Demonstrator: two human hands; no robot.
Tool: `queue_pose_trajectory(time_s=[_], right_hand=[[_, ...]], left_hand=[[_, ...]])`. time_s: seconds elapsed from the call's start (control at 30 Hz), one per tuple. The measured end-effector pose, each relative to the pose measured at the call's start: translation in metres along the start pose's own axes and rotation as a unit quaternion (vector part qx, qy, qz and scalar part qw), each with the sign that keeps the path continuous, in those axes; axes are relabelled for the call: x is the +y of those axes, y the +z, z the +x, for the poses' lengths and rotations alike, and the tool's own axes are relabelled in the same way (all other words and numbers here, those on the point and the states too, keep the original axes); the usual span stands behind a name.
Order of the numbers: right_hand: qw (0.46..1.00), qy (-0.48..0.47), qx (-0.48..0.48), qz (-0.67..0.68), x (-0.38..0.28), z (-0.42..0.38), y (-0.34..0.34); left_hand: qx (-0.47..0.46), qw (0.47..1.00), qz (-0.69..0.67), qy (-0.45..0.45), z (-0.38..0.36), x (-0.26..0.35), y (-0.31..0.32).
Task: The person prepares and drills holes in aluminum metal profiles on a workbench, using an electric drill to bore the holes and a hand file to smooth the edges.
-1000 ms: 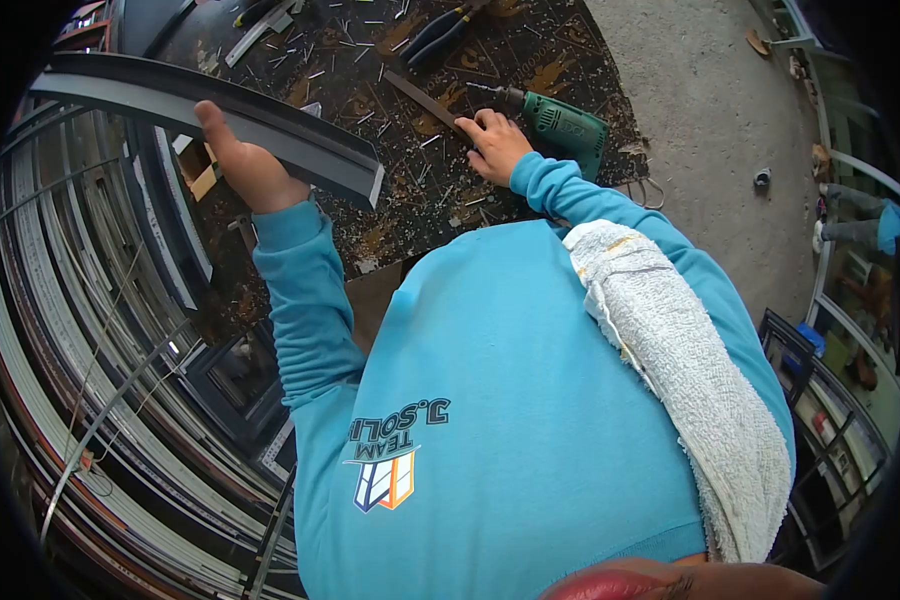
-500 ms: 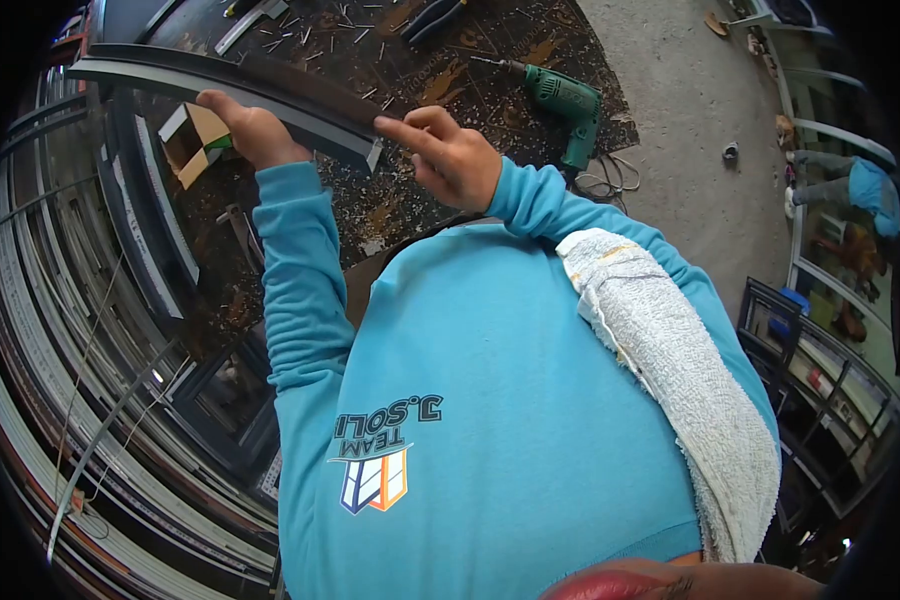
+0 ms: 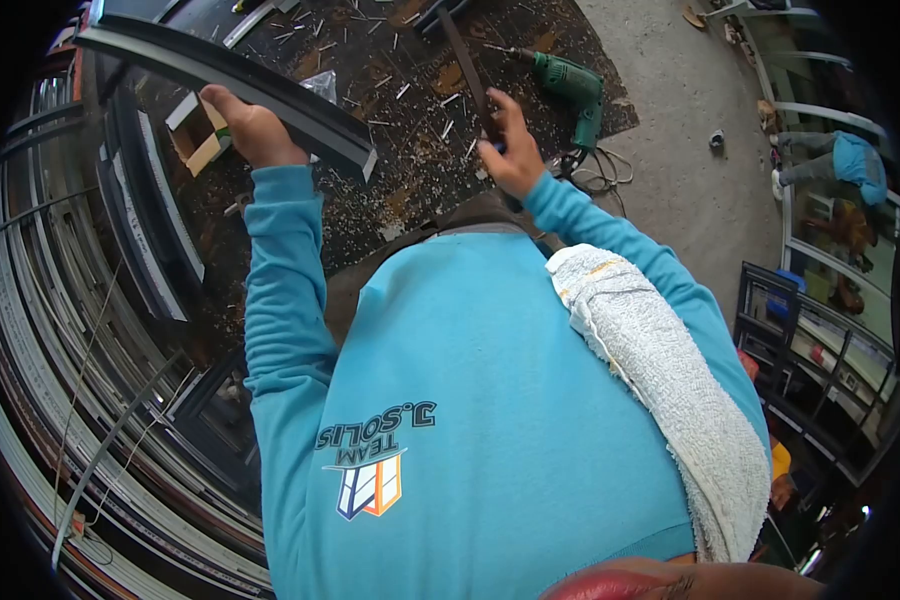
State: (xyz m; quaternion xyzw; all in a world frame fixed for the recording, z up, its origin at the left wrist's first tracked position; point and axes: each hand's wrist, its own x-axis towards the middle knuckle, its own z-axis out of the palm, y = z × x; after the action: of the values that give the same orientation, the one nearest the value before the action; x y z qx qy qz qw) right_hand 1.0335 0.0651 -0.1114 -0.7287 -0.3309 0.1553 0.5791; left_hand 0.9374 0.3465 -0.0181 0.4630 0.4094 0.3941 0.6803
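Note:
My left hand (image 3: 260, 135) is closed around a long dark grey metal profile (image 3: 195, 72) and holds it from below, thumb up at the near side. The profile slants from upper left down to a cut end near the middle. In my right hand (image 3: 513, 150) is a long, flat, brownish file (image 3: 465, 65), gripped at its near end and pointing up and away. The file is apart from the profile. Its handle is mostly hidden by my fingers.
A green drill (image 3: 570, 95) lies right of the file, its cord coiled nearby. Metal offcuts and shavings litter the dark work surface (image 3: 390, 200). An open small box (image 3: 198, 135) sits beside my left hand. Long profiles (image 3: 60, 330) are stacked at left. Another person (image 3: 855, 165) is far right.
My right hand has moved right, off the profile, and the file has swung from lying along it to pointing away. The profile has shifted slightly up in view, still in my left hand.

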Motion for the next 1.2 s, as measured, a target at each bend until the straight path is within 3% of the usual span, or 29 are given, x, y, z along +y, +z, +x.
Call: queue_pose_trajectory(time_s=[0.07, 0.1, 0.23, 0.33, 0.37, 0.47, 0.53, 0.57, 0.6, 0.7, 0.83, 0.87, 0.9, 0.97, 1.03, 1.1, 1.2], right_hand=[[0.971, 0.147, -0.023, 0.187, -0.031, 0.021, 0.026], [0.94, 0.203, -0.083, 0.26, -0.054, 0.033, 0.036], [0.956, 0.088, -0.134, 0.245, -0.073, 0.043, 0.059], [0.964, 0.037, -0.178, 0.193, -0.077, 0.038, 0.057], [0.97, 0.033, -0.165, 0.174, -0.076, 0.034, 0.057], [0.986, -0.004, -0.136, 0.095, -0.074, 0.032, 0.054], [0.989, -0.113, -0.092, 0.013, -0.078, 0.029, 0.046], [0.994, -0.073, -0.083, 0.002, -0.087, 0.025, 0.041], [0.994, -0.09, -0.059, -0.024, -0.072, 0.02, 0.041], [0.998, -0.017, -0.043, -0.037, -0.051, 0.0, 0.032], [0.997, 0.023, -0.059, 0.052, -0.033, 0.0, 0.024], [0.996, 0.02, -0.048, 0.069, -0.033, 0.005, 0.022], [0.995, 0.019, -0.039, 0.089, -0.034, 0.011, 0.02], [0.993, 0.03, -0.039, 0.106, -0.034, 0.022, 0.011], [0.992, 0.045, -0.042, 0.113, -0.04, 0.027, 0.002], [0.99, 0.06, -0.048, 0.122, -0.03, 0.026, -0.006], [0.989, 0.073, -0.042, 0.125, -0.009, 0.017, -0.016]], left_hand=[[0.006, 0.999, 0.036, 0.041, 0.001, -0.013, 0.002], [0.007, 0.997, 0.052, 0.064, 0.001, -0.016, 0.006], [-0.075, 0.997, -0.005, -0.011, -0.006, -0.01, 0.008], [-0.026, 1.0, -0.001, -0.014, -0.028, 0.007, 0.019], [-0.002, 1.0, 0.001, -0.01, -0.036, 0.012, 0.024], [-0.07, 0.995, -0.067, 0.016, -0.036, 0.0, 0.016], [-0.096, 0.99, -0.098, 0.016, -0.04, -0.004, 0.014], [-0.158, 0.977, -0.143, 0.011, -0.025, -0.022, -0.001], [-0.223, 0.958, -0.182, 0.004, -0.008, -0.028, -0.011], [-0.266, 0.936, -0.225, 0.045, 0.009, 0.054, 0.006], [-0.34, 0.911, -0.2, 0.119, 0.007, 0.104, 0.018], [-0.394, 0.888, -0.18, 0.156, 0.017, 0.103, 0.017], [-0.365, 0.902, -0.21, 0.096, 0.02, 0.093, 0.014], [-0.405, 0.877, -0.214, 0.147, 0.019, 0.116, 0.017], [-0.392, 0.866, -0.27, 0.152, 0.017, 0.14, 0.02], [-0.371, 0.879, -0.238, 0.184, 0.02, 0.155, 0.017], [-0.379, 0.878, -0.244, 0.161, 0.028, 0.161, 0.012]])
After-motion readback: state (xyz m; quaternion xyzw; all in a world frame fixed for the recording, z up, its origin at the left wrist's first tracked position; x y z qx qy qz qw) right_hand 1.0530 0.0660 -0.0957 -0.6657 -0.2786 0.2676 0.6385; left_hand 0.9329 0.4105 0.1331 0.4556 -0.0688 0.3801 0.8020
